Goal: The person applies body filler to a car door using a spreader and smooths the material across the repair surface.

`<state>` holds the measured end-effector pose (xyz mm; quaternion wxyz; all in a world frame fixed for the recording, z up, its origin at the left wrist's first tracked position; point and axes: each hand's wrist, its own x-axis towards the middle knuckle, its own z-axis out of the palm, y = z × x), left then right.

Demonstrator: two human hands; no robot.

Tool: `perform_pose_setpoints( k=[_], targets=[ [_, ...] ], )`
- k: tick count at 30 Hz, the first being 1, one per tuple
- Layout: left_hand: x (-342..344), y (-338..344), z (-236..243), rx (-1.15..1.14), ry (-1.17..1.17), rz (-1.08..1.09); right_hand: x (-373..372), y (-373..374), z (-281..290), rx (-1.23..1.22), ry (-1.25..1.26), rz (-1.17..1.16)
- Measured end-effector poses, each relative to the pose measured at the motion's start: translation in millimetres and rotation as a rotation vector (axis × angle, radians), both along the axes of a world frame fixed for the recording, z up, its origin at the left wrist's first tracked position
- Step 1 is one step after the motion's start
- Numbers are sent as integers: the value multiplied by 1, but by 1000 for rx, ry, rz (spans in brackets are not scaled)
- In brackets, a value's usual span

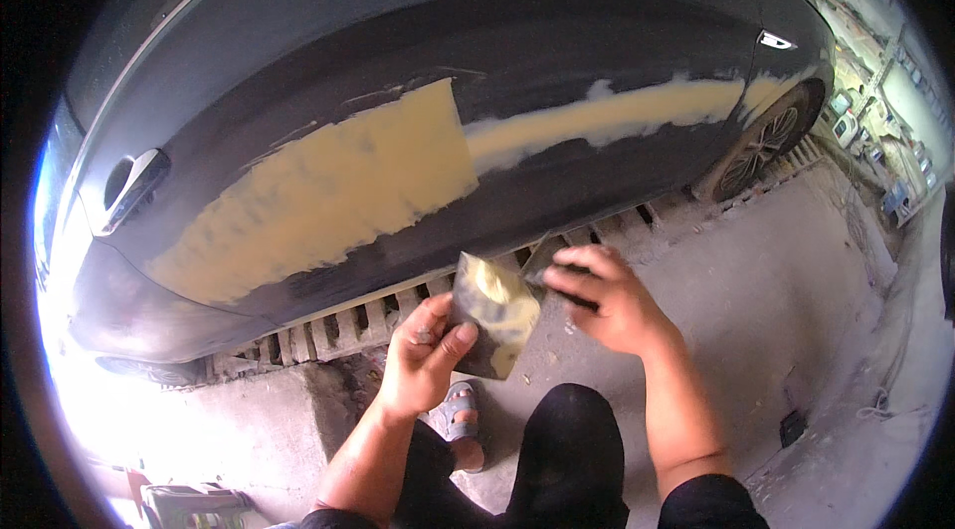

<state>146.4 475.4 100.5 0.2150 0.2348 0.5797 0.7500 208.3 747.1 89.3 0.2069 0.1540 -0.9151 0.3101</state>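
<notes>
My left hand point(426, 352) grips a flat, squarish putty plate point(477, 360) by its near left side, thumb on top. Pale yellow putty point(492, 282) sits in a lump near the plate's far edge, with thinner smears below it. My right hand point(615, 302) is closed around a thin, dark putty spreader point(540, 254), whose edge is beside the plate's right side; whether they touch I cannot tell. Beyond both hands stands a dark car point(597, 21). A broad patch of yellow filler point(368, 181) covers its door, and a narrower filler strip point(617, 119) runs right toward the wheel.
A chrome door handle point(136, 189) is at the far left, and a wheel point(766, 146) at the right. Slatted floor grating point(373, 318) runs under the car. My sandalled foot point(461, 410) rests on concrete. Cluttered shelving point(895, 121) lines the right side.
</notes>
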Motion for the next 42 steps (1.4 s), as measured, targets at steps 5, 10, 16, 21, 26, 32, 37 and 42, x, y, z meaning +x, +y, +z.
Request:
perform_pose_setpoints(
  k=[5, 10, 16, 21, 26, 32, 37, 42],
  targets=[
    [1, 4, -3, 19, -45, 154, 13, -33, 26, -61, 296, -229],
    [2, 9, 0, 11, -15, 170, 7, -64, 30, 68, 303, -251],
    [0, 1, 1, -190, 284, 303, 2, -80, 6, 129, 176, -207],
    [-18, -14, -4, -236, 688, 573, -23, -48, 3, 7, 194, -388],
    [-22, -23, -25, 81, 180, 459, -76, -38, 35, 143, 201, -593],
    [-32, -24, -27, 156, 16, 541, -119, -48, 66, 268, 295, -669],
    [-37, -30, -24, 258, -148, 499, -135, -63, 78, 323, 306, -680],
    [-42, -31, -20, 280, -173, 515, -136, -79, 63, 333, 306, -651]
  ],
)
